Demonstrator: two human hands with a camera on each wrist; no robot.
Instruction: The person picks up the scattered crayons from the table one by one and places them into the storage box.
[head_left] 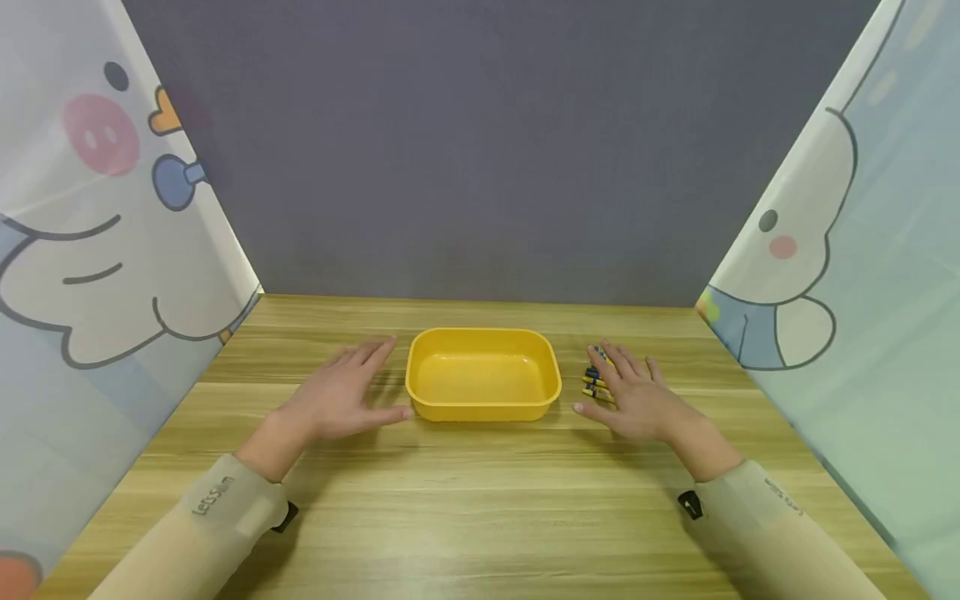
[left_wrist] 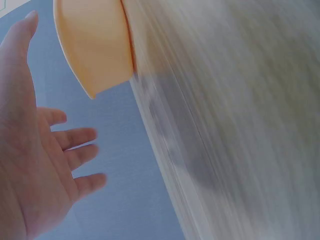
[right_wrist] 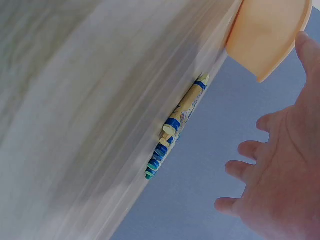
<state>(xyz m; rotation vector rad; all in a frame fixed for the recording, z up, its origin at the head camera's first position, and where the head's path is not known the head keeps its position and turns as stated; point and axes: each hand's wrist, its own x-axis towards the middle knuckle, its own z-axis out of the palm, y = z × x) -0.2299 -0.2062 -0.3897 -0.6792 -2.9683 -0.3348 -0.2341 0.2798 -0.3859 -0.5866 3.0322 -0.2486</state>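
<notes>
A yellow plastic tub (head_left: 483, 412) with rounded corners stands on the table between the two hands. Just left of it my left hand (head_left: 341, 396) hovers with fingers spread, the thumb tip close to the tub's near left corner. My right hand (head_left: 637, 404) is over the right side, fingers extended and holding nothing. Several crayons (head_left: 596, 380) lie side by side beneath its fingers, partly covered by them in the head view. In the right wrist view the crayons (right_wrist: 187, 102) lie on the tabletop, with yellow, blue and green parts showing.
The wood-grain table (head_left: 480, 500) reaches back to a dark grey panel (head_left: 480, 150). Cloths printed with cartoon animals hang at the left (head_left: 112, 292) and right (head_left: 855, 250). A small black device (head_left: 690, 504) shows at the right cuff.
</notes>
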